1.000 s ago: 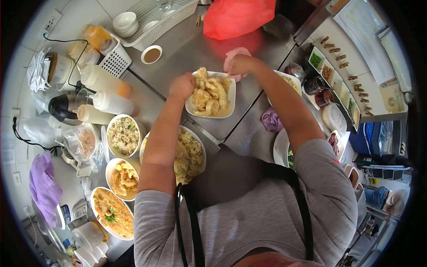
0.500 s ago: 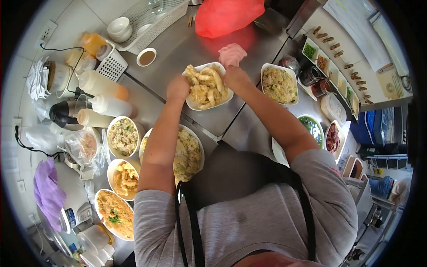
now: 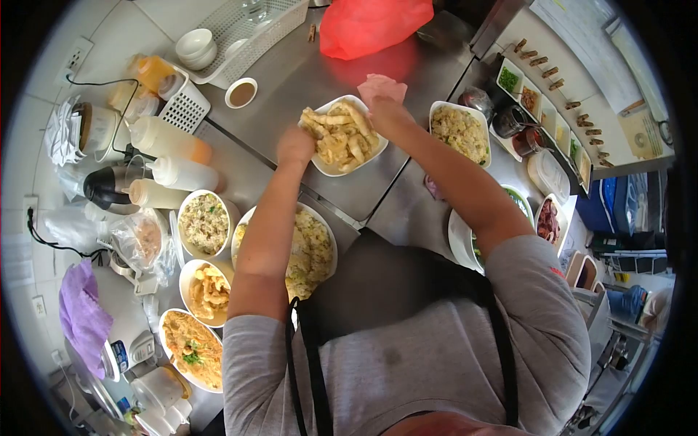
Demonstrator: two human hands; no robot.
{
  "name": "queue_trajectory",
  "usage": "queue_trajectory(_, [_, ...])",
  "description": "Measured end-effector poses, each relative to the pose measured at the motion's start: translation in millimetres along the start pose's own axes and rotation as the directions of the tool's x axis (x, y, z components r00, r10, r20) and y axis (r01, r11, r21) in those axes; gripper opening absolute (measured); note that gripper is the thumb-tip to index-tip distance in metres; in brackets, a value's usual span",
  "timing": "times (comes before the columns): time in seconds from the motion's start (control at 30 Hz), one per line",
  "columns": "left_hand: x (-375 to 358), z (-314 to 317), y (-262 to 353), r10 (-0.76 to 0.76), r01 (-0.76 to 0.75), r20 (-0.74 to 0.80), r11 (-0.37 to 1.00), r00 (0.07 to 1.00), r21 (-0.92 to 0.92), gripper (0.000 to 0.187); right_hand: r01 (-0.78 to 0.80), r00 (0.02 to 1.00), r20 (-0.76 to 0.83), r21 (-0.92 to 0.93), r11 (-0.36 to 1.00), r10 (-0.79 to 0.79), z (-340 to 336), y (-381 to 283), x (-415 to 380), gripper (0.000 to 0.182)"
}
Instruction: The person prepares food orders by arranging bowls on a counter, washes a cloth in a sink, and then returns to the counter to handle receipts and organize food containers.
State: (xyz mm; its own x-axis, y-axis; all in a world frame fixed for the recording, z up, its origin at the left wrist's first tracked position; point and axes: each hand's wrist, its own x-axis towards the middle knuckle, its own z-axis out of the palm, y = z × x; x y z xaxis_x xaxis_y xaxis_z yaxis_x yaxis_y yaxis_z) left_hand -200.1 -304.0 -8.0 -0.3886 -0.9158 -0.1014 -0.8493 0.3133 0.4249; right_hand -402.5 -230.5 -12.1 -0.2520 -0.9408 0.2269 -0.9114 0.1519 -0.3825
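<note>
A square white bowl (image 3: 352, 169) full of pale fried battered strips (image 3: 340, 138) sits on the steel counter in front of me. My left hand (image 3: 296, 147) is closed on the bowl's left edge, its fingertips partly hidden against the rim. At the upper right corner of the same bowl, my right hand (image 3: 390, 118) is closed around a crumpled pink cloth (image 3: 382, 87), which sticks out beyond the fingers. Right of that hand stands another square bowl of fried rice (image 3: 459, 134).
To the left are squeeze bottles (image 3: 183, 173), a rice bowl (image 3: 203, 224), a bowl of fried pieces (image 3: 208, 292) and an orange-topped dish (image 3: 192, 349). A sauce dish (image 3: 241, 93) and a red plastic bag (image 3: 374, 27) lie further back. Condiment trays (image 3: 539, 109) line the right.
The bowl of fried strips has turned slightly and shifted a little right. My right hand and the cloth have moved a little to the right along its rim.
</note>
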Motion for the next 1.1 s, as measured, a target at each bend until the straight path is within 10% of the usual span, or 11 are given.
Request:
queue_trajectory(0.03, [0.2,2.5,-2.3,0.019,-0.019,-0.02,1.0,1.0,0.01,0.026,-0.076,0.975,0.209,0.008,0.997,0.073,-29.1,-9.9,-9.1,0.022])
queue_trajectory(0.13, [-12.2,-33.4,11.9,-0.124,0.321,0.551,0.906,0.825,-0.276,0.026,-0.122,0.598,0.772,-0.178,0.976,0.216,-70.6,-2.5,0.1,0.024])
queue_trajectory(0.27, [8.7,-69.4,12.7,-0.174,0.211,0.745,0.976,0.644,0.046,0.028,-0.092,0.892,0.417,-0.214,0.972,0.176,-51.3,35.0,33.3,0.024])
queue_trajectory(0.37, [37.4,-71.9,28.6,0.159,-0.177,0.303,0.984,0.94,0.033,0.033,-0.218,0.958,0.123,-0.268,0.938,0.258,-30.7,50.2,38.1,0.024])
queue_trajectory(0.43, [44.0,-51.8,55.8,0.387,-0.391,0.132,0.92,0.913,0.004,0.035,-0.456,0.885,-0.047,-0.293,0.84,0.464,-16.4,41.3,35.4,0.023])
queue_trajectory(0.53, [35.5,-32.4,96.1,0.424,-0.439,0.398,0.897,0.814,-0.057,0.032,-0.174,0.938,0.241,-0.3,0.938,0.251,-4.6,54.7,39.1,0.022])
queue_trajectory(0.7, [38.0,-1.4,79.5,0.367,-0.486,0.649,0.874,0.667,0.005,0.028,-0.104,0.931,0.365,0.231,0.967,0.013,-36.6,53.4,42.5,0.025])
queue_trajectory(0.93, [37.5,-1.1,47.6,0.372,-0.363,0.489,0.924,0.789,-0.117,0.027,-0.269,0.775,0.624,0.465,0.844,-0.097,-47.5,-12.2,27.9,0.023])
queue_trajectory(1.0, [35.8,-4.9,39.4,0.381,-0.365,0.432,0.923,0.817,-0.123,0.027,-0.532,0.721,0.657,0.729,0.431,-0.221,-17.6,12.1,26.4,0.021])
queue_trajectory(1.07, [35.6,-6.6,28.8,0.322,-0.27,0.45,0.946,0.833,-0.177,0.028,-0.56,0.699,0.691,0.689,0.459,-0.185,-14.0,33.5,34.0,0.02])
queue_trajectory(1.1, [33.8,-10.9,27.1,0.294,-0.222,0.458,0.953,0.839,-0.206,0.029,-0.463,0.705,0.706,0.534,0.707,-0.072,-20.4,40.5,39.9,0.022])
